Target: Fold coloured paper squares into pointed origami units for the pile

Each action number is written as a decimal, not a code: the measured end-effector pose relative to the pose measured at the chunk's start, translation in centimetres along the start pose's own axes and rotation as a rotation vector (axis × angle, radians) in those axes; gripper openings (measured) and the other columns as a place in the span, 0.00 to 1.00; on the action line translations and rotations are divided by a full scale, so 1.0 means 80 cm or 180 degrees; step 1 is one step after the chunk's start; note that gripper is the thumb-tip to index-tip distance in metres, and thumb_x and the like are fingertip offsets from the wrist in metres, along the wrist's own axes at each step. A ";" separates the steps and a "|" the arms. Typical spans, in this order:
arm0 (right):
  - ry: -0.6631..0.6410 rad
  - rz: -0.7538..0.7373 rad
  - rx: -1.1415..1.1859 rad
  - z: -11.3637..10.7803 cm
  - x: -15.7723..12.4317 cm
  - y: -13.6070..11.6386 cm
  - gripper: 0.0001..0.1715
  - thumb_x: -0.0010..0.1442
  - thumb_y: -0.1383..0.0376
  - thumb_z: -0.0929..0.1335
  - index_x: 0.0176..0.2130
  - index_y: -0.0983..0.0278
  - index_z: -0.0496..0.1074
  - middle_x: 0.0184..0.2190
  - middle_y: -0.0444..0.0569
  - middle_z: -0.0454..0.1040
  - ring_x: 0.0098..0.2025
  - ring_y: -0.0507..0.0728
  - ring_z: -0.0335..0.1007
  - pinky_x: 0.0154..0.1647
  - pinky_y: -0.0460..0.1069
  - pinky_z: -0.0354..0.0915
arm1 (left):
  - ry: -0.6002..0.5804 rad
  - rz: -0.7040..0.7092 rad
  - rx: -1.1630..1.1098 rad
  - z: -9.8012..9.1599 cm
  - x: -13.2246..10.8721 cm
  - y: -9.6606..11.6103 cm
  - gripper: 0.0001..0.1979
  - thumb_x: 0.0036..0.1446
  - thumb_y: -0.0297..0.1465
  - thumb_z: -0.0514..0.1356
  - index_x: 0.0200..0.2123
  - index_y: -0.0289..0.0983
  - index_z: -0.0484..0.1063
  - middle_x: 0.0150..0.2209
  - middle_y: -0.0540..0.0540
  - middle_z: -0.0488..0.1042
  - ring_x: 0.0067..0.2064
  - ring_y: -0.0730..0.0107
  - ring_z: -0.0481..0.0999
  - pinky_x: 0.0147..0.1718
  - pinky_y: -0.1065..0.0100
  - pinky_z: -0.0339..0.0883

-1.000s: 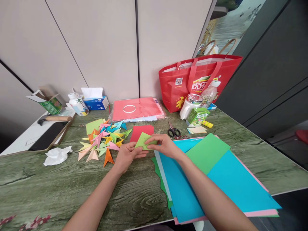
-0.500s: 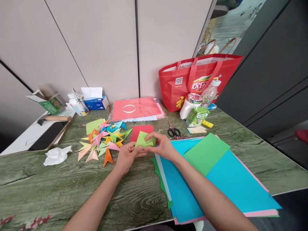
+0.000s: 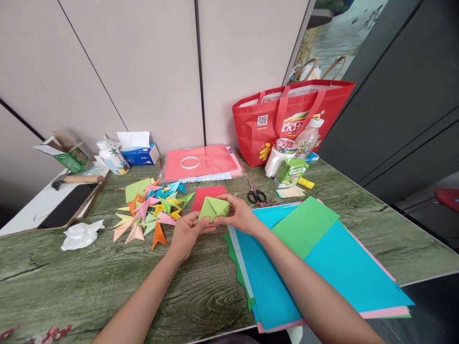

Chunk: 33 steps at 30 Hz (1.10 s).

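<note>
- I had one small, light-green folded paper piece [image 3: 214, 208] in my hands, creased into a roughly diamond-like, four-cornered shape with triangular flaps.
- Its flapped face was turned up toward me, a dark slit slanting from the upper left corner down toward the middle.
- I held it raised at a tilt, its lower left edge pinched in my left hand [image 3: 186, 232] and its right side in my right hand [image 3: 239, 213].
- My fingers covered part of its edges.
</note>
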State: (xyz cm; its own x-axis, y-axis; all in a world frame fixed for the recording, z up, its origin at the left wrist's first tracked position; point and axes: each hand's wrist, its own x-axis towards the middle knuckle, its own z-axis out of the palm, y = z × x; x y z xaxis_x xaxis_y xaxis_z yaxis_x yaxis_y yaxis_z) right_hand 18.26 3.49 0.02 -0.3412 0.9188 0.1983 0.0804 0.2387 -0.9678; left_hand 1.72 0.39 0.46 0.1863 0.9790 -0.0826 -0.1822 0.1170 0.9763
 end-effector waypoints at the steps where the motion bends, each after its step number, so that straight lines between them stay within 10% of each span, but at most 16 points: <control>1: 0.0004 -0.0023 -0.0062 0.000 -0.001 -0.001 0.30 0.40 0.63 0.73 0.43 0.64 0.63 0.36 0.47 0.69 0.35 0.53 0.66 0.34 0.46 0.64 | 0.0007 -0.0007 0.0009 0.000 0.000 0.000 0.13 0.43 0.35 0.63 0.32 0.32 0.71 0.28 0.45 0.78 0.32 0.61 0.77 0.37 0.60 0.71; 25: -0.0848 0.0378 0.1511 -0.014 -0.002 -0.006 0.35 0.44 0.71 0.69 0.51 0.61 0.55 0.34 0.47 0.73 0.37 0.55 0.72 0.39 0.54 0.68 | -0.0196 -0.0338 -0.0326 -0.008 0.001 0.014 0.14 0.43 0.32 0.64 0.34 0.30 0.72 0.30 0.38 0.78 0.34 0.58 0.77 0.33 0.65 0.72; 33: 0.0476 0.0365 0.0978 -0.017 0.009 0.008 0.15 0.45 0.68 0.67 0.37 0.65 0.65 0.35 0.50 0.74 0.35 0.54 0.72 0.37 0.50 0.66 | -0.0077 -0.0445 0.0053 -0.008 0.002 0.007 0.15 0.42 0.34 0.65 0.32 0.29 0.71 0.29 0.38 0.78 0.33 0.57 0.77 0.33 0.62 0.72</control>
State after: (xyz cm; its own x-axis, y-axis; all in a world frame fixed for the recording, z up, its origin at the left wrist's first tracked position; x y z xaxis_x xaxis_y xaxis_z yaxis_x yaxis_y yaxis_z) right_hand 19.33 4.73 -0.23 -0.2036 0.9754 0.0841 -0.1828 0.0466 -0.9820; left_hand 1.00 0.74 0.85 0.2320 0.9490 -0.2135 -0.1369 0.2491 0.9587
